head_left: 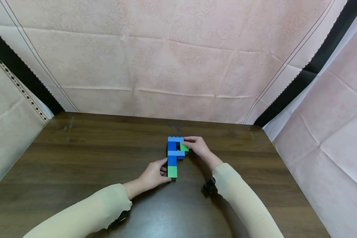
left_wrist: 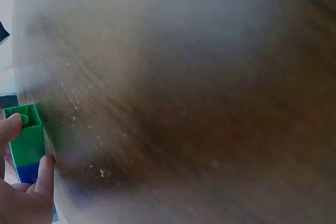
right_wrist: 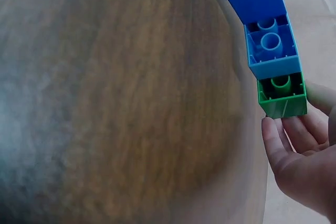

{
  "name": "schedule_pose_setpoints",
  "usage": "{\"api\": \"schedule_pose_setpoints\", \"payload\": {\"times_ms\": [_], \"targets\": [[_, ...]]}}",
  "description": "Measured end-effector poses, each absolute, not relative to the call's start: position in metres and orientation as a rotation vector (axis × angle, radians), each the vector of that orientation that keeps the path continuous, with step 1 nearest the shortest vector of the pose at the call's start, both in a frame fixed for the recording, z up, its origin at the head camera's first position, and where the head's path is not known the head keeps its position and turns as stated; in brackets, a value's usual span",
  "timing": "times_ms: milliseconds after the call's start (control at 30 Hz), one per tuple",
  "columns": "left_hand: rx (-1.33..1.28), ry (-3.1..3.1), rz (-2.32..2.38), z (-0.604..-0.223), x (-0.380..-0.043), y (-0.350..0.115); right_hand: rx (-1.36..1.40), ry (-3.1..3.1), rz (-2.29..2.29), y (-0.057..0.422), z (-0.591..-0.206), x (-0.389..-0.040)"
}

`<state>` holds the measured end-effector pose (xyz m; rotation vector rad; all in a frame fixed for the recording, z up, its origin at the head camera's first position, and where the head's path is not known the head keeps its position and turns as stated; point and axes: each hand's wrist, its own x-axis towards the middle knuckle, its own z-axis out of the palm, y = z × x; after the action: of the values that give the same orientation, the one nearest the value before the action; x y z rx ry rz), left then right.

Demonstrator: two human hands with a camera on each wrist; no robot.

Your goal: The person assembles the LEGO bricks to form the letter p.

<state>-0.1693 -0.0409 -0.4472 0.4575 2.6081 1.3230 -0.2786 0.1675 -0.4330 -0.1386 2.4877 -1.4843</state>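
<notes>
A figure of joined blue and green toy building bricks [head_left: 172, 161] stands between both hands in the head view; whether it touches the table I cannot tell. My left hand [head_left: 153, 173] grips its near end, thumb at the lower green brick [head_left: 172, 172] and a fingertip higher along the left side. In the left wrist view, the thumb presses that brick's hollow underside [left_wrist: 32, 116]. At the far right side, my right hand [head_left: 197, 146] holds the figure around the other green brick [head_left: 183, 147]. The right wrist view shows fingertips on this green brick [right_wrist: 285, 107], beside a lighter blue brick [right_wrist: 275, 68].
The brown wooden table [head_left: 107, 145] spreads around the figure. Pale patterned cloth [head_left: 172, 66] hangs behind it and on both sides, with black strips [head_left: 297, 86] at the corners. A dark device [head_left: 209, 185] sits at the right wrist.
</notes>
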Motion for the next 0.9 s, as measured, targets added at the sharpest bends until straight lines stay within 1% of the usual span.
{"api": "schedule_pose_setpoints", "payload": {"times_ms": [500, 767, 900], "targets": [[0.451, 2.590, 1.342, -0.450, -0.168, -0.038, -0.070, 2.524, -1.444, 0.168, -0.440, -0.273], [0.420, 2.557, 1.335, -0.446, -0.167, -0.038, -0.095, 2.566, -1.407, 0.167, -0.438, -0.273], [0.403, 2.550, 1.291, -0.440, -0.169, -0.045, -0.130, 2.621, -1.418, 0.167, -0.431, -0.269]]}}
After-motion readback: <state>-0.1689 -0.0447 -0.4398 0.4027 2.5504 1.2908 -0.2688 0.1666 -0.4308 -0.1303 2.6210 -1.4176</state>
